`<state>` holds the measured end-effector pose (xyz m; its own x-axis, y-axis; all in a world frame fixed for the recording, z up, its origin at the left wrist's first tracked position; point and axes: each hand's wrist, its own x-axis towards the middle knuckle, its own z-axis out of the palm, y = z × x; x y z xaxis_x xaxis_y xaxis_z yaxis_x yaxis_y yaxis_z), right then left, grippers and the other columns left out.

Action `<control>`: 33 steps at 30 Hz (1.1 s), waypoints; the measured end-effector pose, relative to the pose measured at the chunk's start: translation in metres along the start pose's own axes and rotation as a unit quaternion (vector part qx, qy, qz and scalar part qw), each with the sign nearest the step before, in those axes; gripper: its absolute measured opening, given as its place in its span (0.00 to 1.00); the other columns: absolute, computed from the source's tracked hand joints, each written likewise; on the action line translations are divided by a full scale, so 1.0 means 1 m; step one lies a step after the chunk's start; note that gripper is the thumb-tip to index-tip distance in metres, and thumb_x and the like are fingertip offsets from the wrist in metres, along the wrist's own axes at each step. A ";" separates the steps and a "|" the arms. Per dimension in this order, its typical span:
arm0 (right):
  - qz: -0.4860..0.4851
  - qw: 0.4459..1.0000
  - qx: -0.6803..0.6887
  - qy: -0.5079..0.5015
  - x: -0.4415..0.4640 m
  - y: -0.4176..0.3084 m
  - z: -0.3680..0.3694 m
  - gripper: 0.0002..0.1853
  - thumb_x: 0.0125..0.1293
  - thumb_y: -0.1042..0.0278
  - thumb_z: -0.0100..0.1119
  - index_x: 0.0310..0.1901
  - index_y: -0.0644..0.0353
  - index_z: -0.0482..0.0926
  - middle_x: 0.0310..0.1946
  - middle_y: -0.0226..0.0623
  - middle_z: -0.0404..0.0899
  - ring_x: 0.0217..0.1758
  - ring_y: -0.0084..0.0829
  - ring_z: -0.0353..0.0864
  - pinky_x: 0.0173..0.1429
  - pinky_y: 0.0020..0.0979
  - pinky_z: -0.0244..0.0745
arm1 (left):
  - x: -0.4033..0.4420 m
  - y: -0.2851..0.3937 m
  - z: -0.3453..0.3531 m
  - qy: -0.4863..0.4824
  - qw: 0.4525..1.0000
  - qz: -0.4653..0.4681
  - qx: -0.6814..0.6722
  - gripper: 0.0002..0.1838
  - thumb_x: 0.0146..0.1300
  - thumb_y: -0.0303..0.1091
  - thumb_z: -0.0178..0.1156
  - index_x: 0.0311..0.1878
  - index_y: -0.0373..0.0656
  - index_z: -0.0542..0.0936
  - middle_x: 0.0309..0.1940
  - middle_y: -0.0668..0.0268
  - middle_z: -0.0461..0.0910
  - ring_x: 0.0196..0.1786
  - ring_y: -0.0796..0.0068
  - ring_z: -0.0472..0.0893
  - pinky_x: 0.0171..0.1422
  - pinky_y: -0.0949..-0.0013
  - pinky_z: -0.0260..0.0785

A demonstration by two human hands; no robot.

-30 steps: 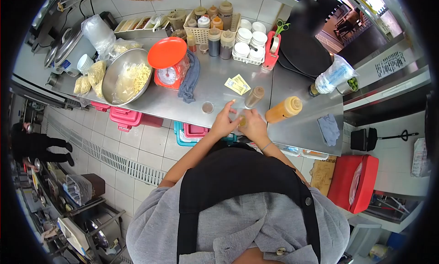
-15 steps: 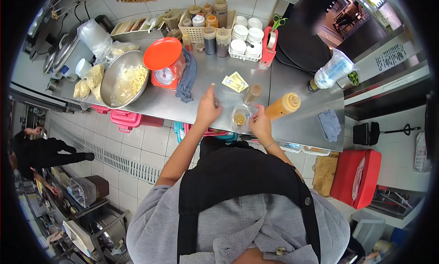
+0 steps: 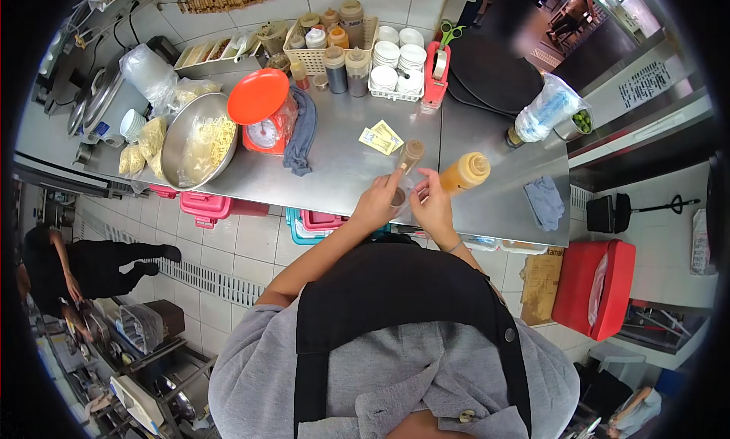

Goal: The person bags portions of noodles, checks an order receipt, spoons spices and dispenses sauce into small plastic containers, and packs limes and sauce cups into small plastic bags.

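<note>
Near the front edge of the steel counter, both my hands are close together at a small clear plastic bag (image 3: 398, 199) with sauce in it. My left hand (image 3: 374, 202) is at the bag's left side, fingers closed at its upper edge and index finger pointing forward. Opposite it, my right hand (image 3: 432, 207) pinches the bag's right side; the fingertips partly hide the plastic. Just beyond stands a small brown-tinted squeeze bottle (image 3: 411, 157). Right of my right hand is a larger squeeze bottle of orange-yellow sauce (image 3: 464, 174). Yellow-and-white sachets (image 3: 380, 138) lie behind the hands.
To the left are a red kitchen scale (image 3: 261, 104), a blue-grey cloth (image 3: 299, 131) and a steel bowl of noodles (image 3: 199, 142). A basket of sauce bottles (image 3: 331, 57) and stacked white dishes (image 3: 398, 66) line the back. A co-worker (image 3: 91, 268) stands far left.
My left hand has moved right, from open counter to the plastic bag beside my right hand. My view has shifted slightly. The co-worker at left has changed posture.
</note>
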<state>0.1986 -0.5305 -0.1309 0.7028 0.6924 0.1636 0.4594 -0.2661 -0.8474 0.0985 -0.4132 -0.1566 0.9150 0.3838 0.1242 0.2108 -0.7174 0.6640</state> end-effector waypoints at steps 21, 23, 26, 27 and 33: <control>0.009 0.957 -0.282 -0.064 0.113 -0.001 0.012 0.26 0.47 0.71 0.64 0.50 0.61 0.68 0.42 0.55 0.75 0.44 0.53 0.78 0.49 0.45 0.74 | -0.033 -0.009 -0.023 0.107 0.992 -0.012 -0.068 0.45 0.44 0.28 0.70 0.67 0.46 0.59 0.49 0.60 0.77 0.51 0.56 0.74 0.52 0.60 0.71; 0.033 0.956 -0.289 -0.040 0.122 -0.001 0.010 0.24 0.48 0.71 0.63 0.49 0.61 0.69 0.42 0.55 0.75 0.44 0.53 0.78 0.49 0.45 0.75 | -0.039 -0.010 -0.028 0.127 0.989 -0.008 -0.077 0.44 0.45 0.28 0.70 0.67 0.46 0.60 0.49 0.60 0.77 0.51 0.57 0.75 0.51 0.61 0.71; 0.042 0.949 -0.312 -0.009 0.133 0.002 0.009 0.20 0.49 0.71 0.61 0.46 0.61 0.69 0.43 0.54 0.75 0.43 0.53 0.79 0.48 0.45 0.75 | -0.055 -0.014 -0.034 0.144 0.981 -0.044 -0.124 0.44 0.45 0.28 0.69 0.67 0.44 0.59 0.48 0.59 0.77 0.51 0.56 0.75 0.52 0.61 0.70; 0.072 0.945 -0.318 -0.008 0.135 0.002 0.009 0.22 0.49 0.70 0.62 0.47 0.61 0.69 0.43 0.54 0.75 0.45 0.53 0.78 0.49 0.45 0.74 | -0.062 -0.016 -0.034 0.161 0.974 -0.072 -0.139 0.44 0.45 0.28 0.70 0.67 0.44 0.60 0.47 0.59 0.78 0.50 0.57 0.75 0.51 0.62 0.70; 0.019 0.896 -0.443 0.039 0.127 -0.037 0.011 0.32 0.48 0.64 0.67 0.55 0.61 0.67 0.48 0.52 0.73 0.57 0.54 0.70 0.59 0.44 0.66 | -0.109 -0.028 -0.040 0.231 0.943 -0.155 -0.179 0.42 0.47 0.26 0.70 0.66 0.42 0.61 0.45 0.58 0.79 0.47 0.65 0.78 0.48 0.68 0.72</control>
<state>0.2648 -0.4256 -0.0843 0.7474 0.6311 0.2076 0.6602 -0.7404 -0.1264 -0.0208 -0.4117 -0.1588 0.5627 0.8155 0.1357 0.2383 -0.3172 0.9179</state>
